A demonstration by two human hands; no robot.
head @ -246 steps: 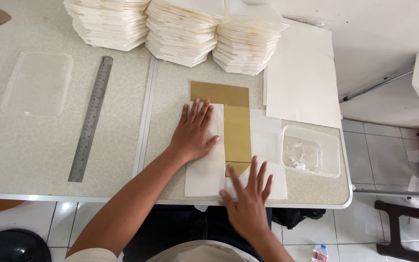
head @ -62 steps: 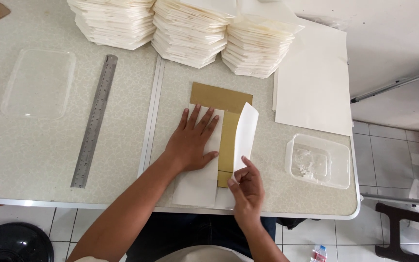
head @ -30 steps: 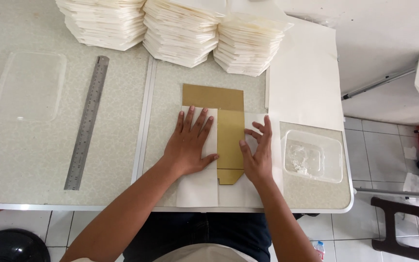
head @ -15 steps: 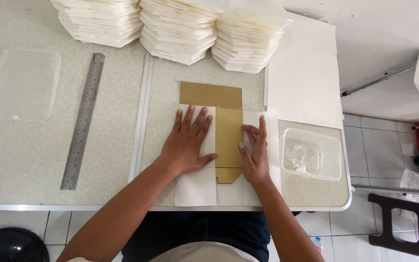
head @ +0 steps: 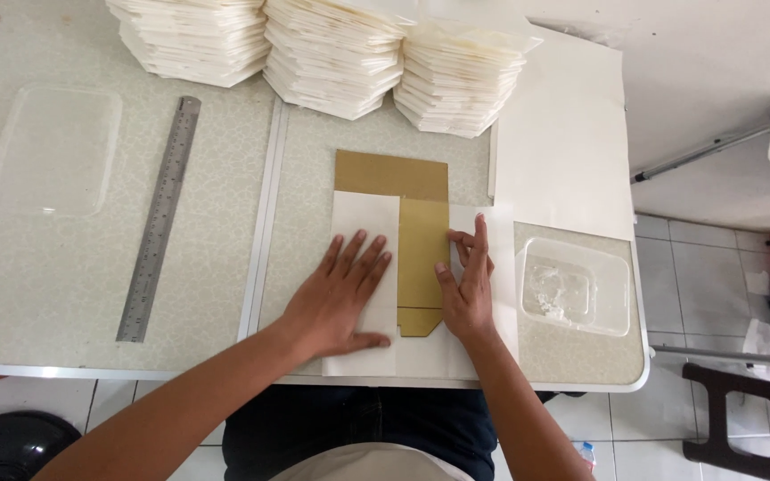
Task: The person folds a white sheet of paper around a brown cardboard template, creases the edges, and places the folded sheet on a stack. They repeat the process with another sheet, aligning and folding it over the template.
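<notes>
A brown cardboard template [head: 403, 178] lies on the table with a white paper sheet [head: 363, 218] folded over it from both sides. My left hand [head: 340, 298] lies flat with fingers spread on the left paper flap, pressing it down. My right hand [head: 467, 289] rests on the right paper flap beside the exposed cardboard strip, fingers together and pointing away from me. Neither hand grips anything.
Three tall stacks of folded white paper [head: 331, 53] stand at the back. A metal ruler [head: 160, 218] and a clear lid [head: 51, 151] lie to the left. A clear plastic tub [head: 574, 287] sits at right, with flat white sheets [head: 563, 142] behind it.
My right hand laid the right paper flap down over the cardboard and now presses it, sliding slightly forward. My left hand has stayed on the left flap.
</notes>
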